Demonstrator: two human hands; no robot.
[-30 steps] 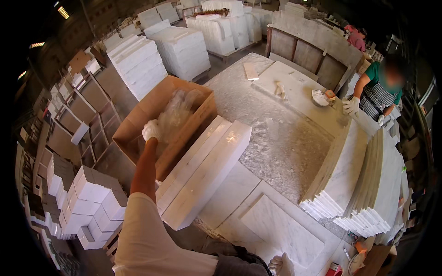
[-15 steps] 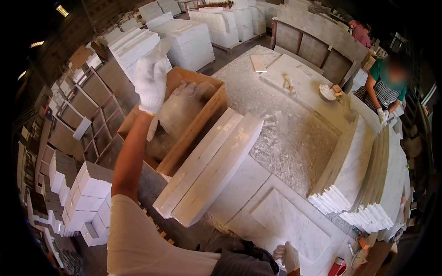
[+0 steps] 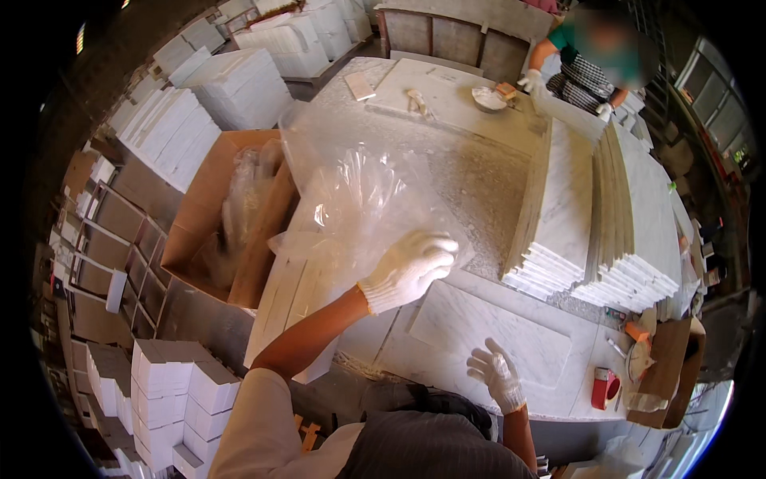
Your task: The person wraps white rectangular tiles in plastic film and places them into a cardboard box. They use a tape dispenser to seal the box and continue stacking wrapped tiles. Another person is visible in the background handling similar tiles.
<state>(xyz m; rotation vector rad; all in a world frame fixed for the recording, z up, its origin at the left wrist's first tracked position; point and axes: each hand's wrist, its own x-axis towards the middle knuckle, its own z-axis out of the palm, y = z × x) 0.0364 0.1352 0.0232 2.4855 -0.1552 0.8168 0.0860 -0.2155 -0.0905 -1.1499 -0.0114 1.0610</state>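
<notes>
My left hand, in a white knit glove, is closed on a clear plastic bag. The bag trails off to the left, over the worktable and the long white stone pieces, partly veiling them. Lower right, my gloved right hand is held with its fingers spread and nothing in them. It is near the front edge of a white marble slab lying flat on the table. At the left stands an open cardboard box with more clear plastic inside.
Stacked marble slabs stand at the right of the table. Beyond them a co-worker in a checked apron faces the table. A red tin and a brown box sit at the near right. White blocks are piled at lower left.
My left hand has come from above the cardboard box rightward and down over the table, drawing the plastic bag along. My right hand has risen and opened. The view has shifted right.
</notes>
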